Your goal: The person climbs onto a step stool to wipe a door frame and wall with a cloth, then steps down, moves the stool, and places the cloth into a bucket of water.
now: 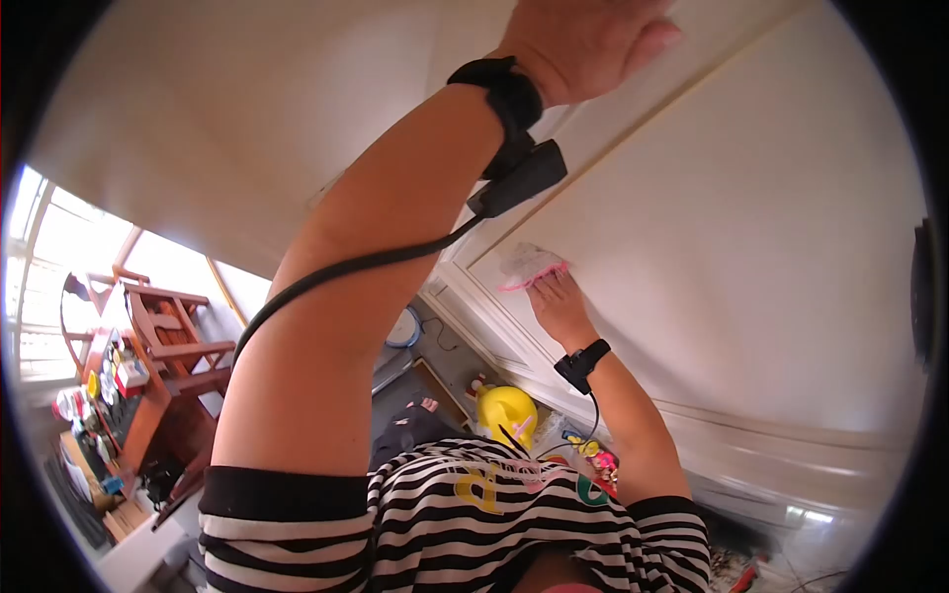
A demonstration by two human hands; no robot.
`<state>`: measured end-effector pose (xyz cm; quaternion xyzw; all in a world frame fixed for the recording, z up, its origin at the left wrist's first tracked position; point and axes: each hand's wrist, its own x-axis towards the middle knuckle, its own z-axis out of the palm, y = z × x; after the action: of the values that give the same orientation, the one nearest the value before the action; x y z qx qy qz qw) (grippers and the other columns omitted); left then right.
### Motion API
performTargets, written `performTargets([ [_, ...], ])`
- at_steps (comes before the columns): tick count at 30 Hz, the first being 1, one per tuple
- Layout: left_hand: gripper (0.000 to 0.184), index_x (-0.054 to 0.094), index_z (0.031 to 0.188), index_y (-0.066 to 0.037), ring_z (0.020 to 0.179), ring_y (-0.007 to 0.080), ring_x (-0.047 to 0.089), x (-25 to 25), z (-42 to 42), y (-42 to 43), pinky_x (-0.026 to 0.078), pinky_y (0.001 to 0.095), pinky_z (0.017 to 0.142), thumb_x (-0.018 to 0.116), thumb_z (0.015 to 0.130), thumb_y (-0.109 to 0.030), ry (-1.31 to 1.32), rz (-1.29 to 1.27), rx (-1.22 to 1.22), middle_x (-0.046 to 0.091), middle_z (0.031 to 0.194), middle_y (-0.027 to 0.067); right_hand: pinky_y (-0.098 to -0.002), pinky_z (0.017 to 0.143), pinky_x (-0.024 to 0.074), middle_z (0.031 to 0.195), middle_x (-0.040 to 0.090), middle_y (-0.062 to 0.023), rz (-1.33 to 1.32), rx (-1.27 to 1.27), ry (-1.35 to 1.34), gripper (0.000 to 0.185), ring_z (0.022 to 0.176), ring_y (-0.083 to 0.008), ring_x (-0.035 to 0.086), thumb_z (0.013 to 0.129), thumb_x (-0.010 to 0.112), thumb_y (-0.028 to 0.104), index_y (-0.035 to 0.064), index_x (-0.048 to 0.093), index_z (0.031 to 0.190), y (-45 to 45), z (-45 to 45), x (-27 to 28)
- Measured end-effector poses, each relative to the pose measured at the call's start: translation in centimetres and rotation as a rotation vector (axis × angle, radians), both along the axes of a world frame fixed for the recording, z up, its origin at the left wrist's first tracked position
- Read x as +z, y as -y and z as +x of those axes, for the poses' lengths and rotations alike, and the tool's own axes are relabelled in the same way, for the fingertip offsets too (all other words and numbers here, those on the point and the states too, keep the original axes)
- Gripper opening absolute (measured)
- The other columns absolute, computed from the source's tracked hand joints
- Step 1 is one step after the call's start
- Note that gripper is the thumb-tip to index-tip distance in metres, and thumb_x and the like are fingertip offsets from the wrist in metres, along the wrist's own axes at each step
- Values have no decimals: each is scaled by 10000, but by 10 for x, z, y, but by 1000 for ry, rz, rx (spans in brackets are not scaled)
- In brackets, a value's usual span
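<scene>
A thin whitish cloth with a pink edge [534, 265] lies against a broad white panel [751, 247]. The fingers of my right hand [563, 308] are on its pink edge, holding it to the panel. My left hand [593, 49] is raised high at the top of the view, close to the panel's upper frame strip. The picture's edge cuts off most of its fingers, so its grip and anything in it cannot be made out. Both wrists wear black straps with small devices and cables.
A wooden chair [178, 326] stands at the left beside a cluttered dark red table [129, 415], near a bright window. Below me are a yellow plastic object [506, 410], a round blue-rimmed item [403, 328] and colourful small things [598, 457]. A dark object [921, 296] sits at the right edge.
</scene>
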<state>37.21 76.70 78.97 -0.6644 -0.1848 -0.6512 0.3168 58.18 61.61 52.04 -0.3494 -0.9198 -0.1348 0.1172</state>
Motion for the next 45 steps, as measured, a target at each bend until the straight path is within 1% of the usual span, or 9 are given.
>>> performTargets([
  [10,565,306,1328,-66,1245,425,253,-2,-3,-3,246,493,993,510,826,-223,-56,14,61,197,1385,253,-479,681,373,779,545,-108,542,-327,-34,106,740,-292,508,740,542,122,101,570,840,-26,-54,212],
  [15,537,330,1296,-23,1224,421,281,-5,-10,-12,241,465,1006,537,827,-183,-79,-162,177,332,1291,225,-355,900,397,1234,479,-96,-26,-134,-147,436,1057,-216,510,803,475,111,15,432,1226,-19,-39,84],
  [18,465,360,1265,-4,1205,458,274,7,-12,0,213,503,1008,508,848,-147,-125,-131,72,424,1254,196,-343,917,401,1125,562,-48,6,-157,-29,374,1030,-167,537,759,512,94,26,523,1127,40,27,18],
  [24,445,382,1254,10,1207,460,253,13,-6,5,217,504,990,462,892,-236,-131,-46,81,399,1270,205,-385,934,356,1053,571,-53,-413,-916,256,297,1053,-225,498,725,544,167,117,601,1012,166,137,110],
  [29,406,381,1225,-2,1207,498,205,12,-7,6,214,546,981,441,900,-237,-283,-27,125,368,1281,186,-595,972,185,1192,489,-150,563,-1329,61,486,1143,-356,415,738,573,341,84,532,1149,196,205,267],
  [32,449,320,1259,7,1230,500,166,14,6,14,208,554,979,433,903,-241,-207,-172,109,323,1289,246,-644,964,178,1227,466,-175,-77,-1974,126,532,1153,-384,407,736,585,357,75,515,1181,199,202,319],
  [35,482,280,1276,23,1250,498,131,11,1,23,199,543,986,427,906,-249,-153,-211,130,241,1303,324,-532,880,365,1109,540,-195,869,-1484,453,392,944,-355,534,758,570,192,5,548,1103,195,233,218],
  [42,494,250,1310,32,1280,437,108,7,-2,21,243,472,995,413,918,-219,-151,-276,70,119,1343,340,-600,964,201,1168,504,-174,412,-1576,-325,283,1089,-409,443,796,494,194,66,541,1044,216,162,-101],
  [45,511,217,1338,21,1289,402,112,3,-7,11,339,418,955,400,924,-215,-142,-311,48,47,1372,305,-523,1024,159,1286,439,-132,366,-1599,-743,404,1228,-345,337,836,465,251,72,478,1198,204,129,-134],
])
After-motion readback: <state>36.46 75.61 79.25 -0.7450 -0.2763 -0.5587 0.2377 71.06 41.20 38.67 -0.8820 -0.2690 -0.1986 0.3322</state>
